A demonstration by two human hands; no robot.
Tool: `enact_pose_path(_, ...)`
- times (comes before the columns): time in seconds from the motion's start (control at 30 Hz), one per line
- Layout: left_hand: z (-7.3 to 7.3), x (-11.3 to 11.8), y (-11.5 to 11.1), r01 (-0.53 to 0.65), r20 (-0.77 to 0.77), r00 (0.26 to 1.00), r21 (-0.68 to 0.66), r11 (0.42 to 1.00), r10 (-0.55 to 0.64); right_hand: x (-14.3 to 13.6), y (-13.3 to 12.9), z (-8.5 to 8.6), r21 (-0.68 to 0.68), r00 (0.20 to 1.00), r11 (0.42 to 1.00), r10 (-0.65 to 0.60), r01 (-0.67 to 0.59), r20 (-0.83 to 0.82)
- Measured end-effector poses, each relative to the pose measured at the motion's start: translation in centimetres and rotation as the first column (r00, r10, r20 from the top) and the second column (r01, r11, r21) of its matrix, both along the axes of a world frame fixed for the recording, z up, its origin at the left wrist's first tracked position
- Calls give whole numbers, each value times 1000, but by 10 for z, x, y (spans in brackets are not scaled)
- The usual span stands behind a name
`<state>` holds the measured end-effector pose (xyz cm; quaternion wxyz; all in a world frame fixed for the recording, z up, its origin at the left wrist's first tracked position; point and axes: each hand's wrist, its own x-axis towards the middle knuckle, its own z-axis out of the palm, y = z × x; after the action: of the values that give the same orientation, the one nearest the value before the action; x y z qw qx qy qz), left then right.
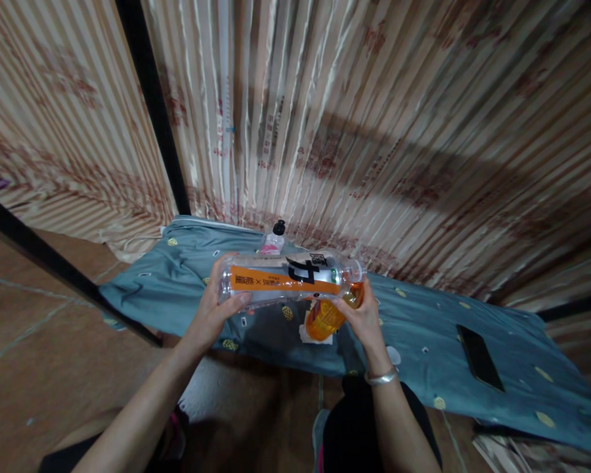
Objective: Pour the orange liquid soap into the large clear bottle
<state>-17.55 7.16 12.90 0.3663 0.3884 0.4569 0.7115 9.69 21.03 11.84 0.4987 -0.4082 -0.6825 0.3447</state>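
A clear plastic bottle [270,279] with an orange label strip and black lettering lies level in the air. My left hand [221,299] is closed around its base end. Its mouth points right, over the top of an amber bottle [324,320]. My right hand [362,309] is closed around the upper part of that amber bottle, which leans slightly and stands on a white tissue [305,336]. The fingers partly hide where the two bottle mouths meet, so I cannot tell whether they touch. Just behind the clear bottle stands a small bottle with a black cap [278,228].
A teal cloth with yellow pineapple prints [414,315] covers the low surface. On its right side lies a dark phone [479,357]. Black posts [155,105] rise at the left, and a striped curtain [295,131] hangs behind. Brown tiled floor [44,309] shows below.
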Motion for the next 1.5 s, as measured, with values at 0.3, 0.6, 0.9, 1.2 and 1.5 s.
enact_pose_path(0.3,0,-2,-1,8,-23,1000,-7,1000,-8,0,1,-4,12,1000,1000,-3,3,-9)
enact_pose_path(0.6,-4,-3,3,-42,-37,998,-7,999,41,-1,1,-1,12,1000,1000,-23,23,-3)
enact_pose_path(0.9,-3,-4,2,-47,-45,998,-20,999,46,-2,-2,-1,-11,1000,1000,-13,13,14)
enact_pose_path(1.2,-5,-1,2,10,-11,1000,-9,1000,-10,-1,-5,-3,-11,998,1000,-7,8,67)
enact_pose_path(1.5,-6,-7,-2,-24,-45,999,-10,1000,24,0,-3,-7,7,996,999,-45,45,71)
